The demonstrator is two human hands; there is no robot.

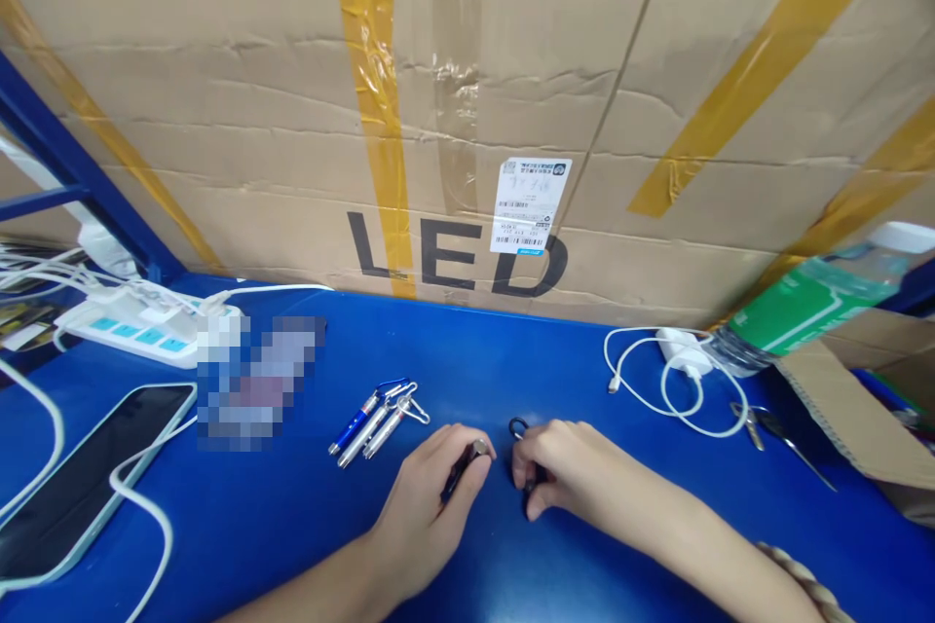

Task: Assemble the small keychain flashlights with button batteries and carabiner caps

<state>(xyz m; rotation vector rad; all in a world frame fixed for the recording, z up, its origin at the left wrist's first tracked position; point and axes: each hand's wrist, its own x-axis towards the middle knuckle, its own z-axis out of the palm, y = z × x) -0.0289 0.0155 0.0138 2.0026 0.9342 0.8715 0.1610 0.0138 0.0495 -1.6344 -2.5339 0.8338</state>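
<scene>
left fingers: I'm seeing the left hand (428,506) curling round a small dark penlight (462,469), thumb and fingertips pinching the barrel, its silver tip poking out past the thumb toward the other hand.

right fingers: the right hand (559,467) is bunching up tight over a small black piece (527,482), with a black ring (517,427) sticking out just past the knuckles. Can't really tell how that piece and the penlight are meeting, the fingers are hiding it.

where it's sitting: both hands are resting on the blue bench (467,360), about mid-width and toward the near edge, nearly touching each other.

just left of the hands: three more keychain penlights (376,421) are lying side by side, one blue and two silver, clips pointing toward the back edge.

further left: a blurred-out patch is sitting there, then a white power strip (135,323) near the back left corner, and a phone (77,482) lying face up by the left edge with a white cable (146,506) looping over it.

right side: a white charger with coiled cable (676,365) is lying near the back edge, a green-labelled water bottle (810,307) is lying beside it, scissors (774,433) too, plus an open carton (854,419) at the right edge.

behind it all: a big taped cardboard box (467,117) printed LED is running along the back edge.
</scene>
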